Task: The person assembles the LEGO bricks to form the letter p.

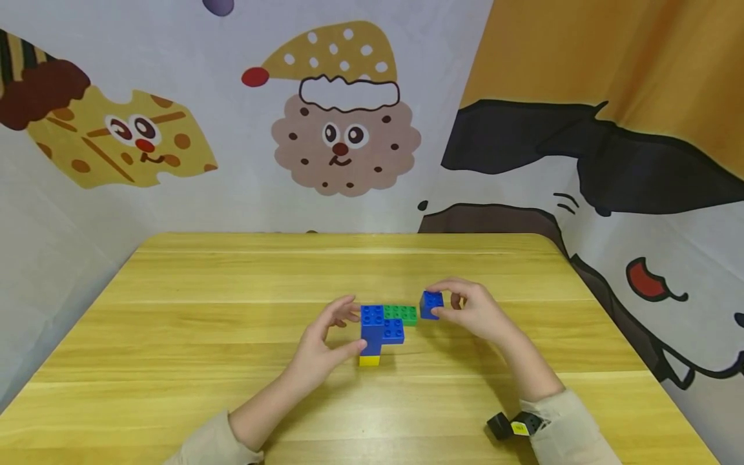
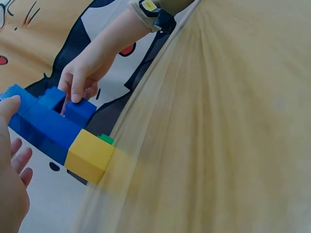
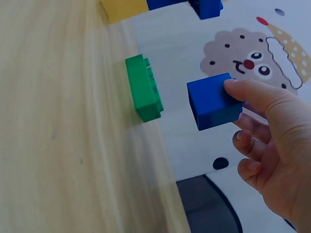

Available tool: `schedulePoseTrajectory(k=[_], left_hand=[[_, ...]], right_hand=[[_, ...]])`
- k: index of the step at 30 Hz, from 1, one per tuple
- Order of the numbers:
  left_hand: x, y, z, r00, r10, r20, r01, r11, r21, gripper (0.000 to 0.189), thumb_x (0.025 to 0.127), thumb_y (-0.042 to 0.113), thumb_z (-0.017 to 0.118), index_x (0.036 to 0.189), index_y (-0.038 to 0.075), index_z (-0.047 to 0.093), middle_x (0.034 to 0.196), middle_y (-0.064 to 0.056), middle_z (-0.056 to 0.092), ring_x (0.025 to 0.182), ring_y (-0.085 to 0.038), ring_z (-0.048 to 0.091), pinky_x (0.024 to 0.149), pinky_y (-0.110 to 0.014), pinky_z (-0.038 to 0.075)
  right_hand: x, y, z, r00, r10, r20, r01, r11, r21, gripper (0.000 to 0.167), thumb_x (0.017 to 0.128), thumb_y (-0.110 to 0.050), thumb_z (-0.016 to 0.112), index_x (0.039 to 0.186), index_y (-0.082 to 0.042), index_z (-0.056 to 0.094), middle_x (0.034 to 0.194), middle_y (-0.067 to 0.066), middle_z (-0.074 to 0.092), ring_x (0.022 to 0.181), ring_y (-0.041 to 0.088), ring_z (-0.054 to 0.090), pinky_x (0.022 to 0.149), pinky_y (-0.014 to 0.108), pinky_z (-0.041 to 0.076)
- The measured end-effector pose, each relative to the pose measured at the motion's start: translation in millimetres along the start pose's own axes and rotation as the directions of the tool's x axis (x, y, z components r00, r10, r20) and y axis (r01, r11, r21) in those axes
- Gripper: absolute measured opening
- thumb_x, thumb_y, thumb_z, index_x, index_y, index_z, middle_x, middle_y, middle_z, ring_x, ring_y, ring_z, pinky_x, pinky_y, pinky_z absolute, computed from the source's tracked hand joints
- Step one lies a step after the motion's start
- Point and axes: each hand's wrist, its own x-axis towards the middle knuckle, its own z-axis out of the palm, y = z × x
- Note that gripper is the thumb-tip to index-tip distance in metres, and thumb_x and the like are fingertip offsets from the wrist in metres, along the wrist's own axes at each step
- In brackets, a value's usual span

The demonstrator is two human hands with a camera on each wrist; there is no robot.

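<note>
A blue brick tower (image 1: pixel 371 339) stands on the table with a yellow brick (image 1: pixel 369 361) as its bottom block. From its right side juts a blue brick (image 1: pixel 393 331). My left hand (image 1: pixel 316 352) is at the tower's left; the thumb lies at its front face, and the other fingers are loosely bent and spread in the left wrist view. My right hand (image 1: pixel 476 313) pinches a separate blue brick (image 3: pixel 214 104) between thumb and fingers, right of the tower and off the table. Between them a long green brick (image 3: pixel 143 90) rests on the table, partly hidden by the tower in the head view.
The wooden table (image 1: pixel 232 284) spreads out around the bricks, its far edge meeting a cartoon-printed cloth (image 1: pixel 349 213). A black device with a yellow label (image 1: pixel 520 426) sits at the right wrist.
</note>
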Motion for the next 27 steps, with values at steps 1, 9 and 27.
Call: schedulePoseTrajectory(k=[1, 9, 27], left_hand=[[0.2, 1.6, 0.2, 1.0, 0.01, -0.005, -0.01, 1.0, -0.003, 0.069, 0.085, 0.004, 0.08, 0.146, 0.014, 0.049, 0.133, -0.005, 0.062, 0.115, -0.027, 0.059, 0.098, -0.045, 0.046], [3.5, 9.5, 3.2, 0.994, 0.106, -0.014, -0.107, 0.994, -0.017, 0.058, 0.088, 0.0, 0.076, 0.141, 0.01, 0.055, 0.134, -0.01, 0.063, 0.115, -0.03, 0.059, 0.095, -0.044, 0.047], [9.7, 14.0, 12.9, 0.984, 0.177, -0.011, -0.178, 0.983, -0.042, 0.041, 0.089, -0.004, 0.073, 0.128, 0.005, 0.065, 0.127, -0.009, 0.065, 0.116, -0.019, 0.058, 0.094, -0.045, 0.05]], right_hand=[[-0.1, -1.8, -0.2, 1.0, -0.006, -0.002, 0.006, 1.0, 0.002, 0.033, 0.086, -0.005, 0.08, 0.118, -0.008, 0.073, 0.106, 0.005, 0.066, 0.07, 0.015, 0.049, 0.05, 0.024, 0.039], [-1.7, -15.9, -1.3, 0.997, -0.061, -0.035, 0.061, 0.998, -0.008, 0.032, 0.085, -0.003, 0.08, 0.116, -0.008, 0.074, 0.104, 0.003, 0.066, 0.067, 0.012, 0.048, 0.051, 0.024, 0.038], [-8.1, -49.5, -0.7, 0.961, -0.264, -0.084, 0.265, 0.964, 0.007, 0.034, 0.082, 0.003, 0.08, 0.114, -0.006, 0.073, 0.108, 0.006, 0.069, 0.064, 0.012, 0.047, 0.05, 0.026, 0.041]])
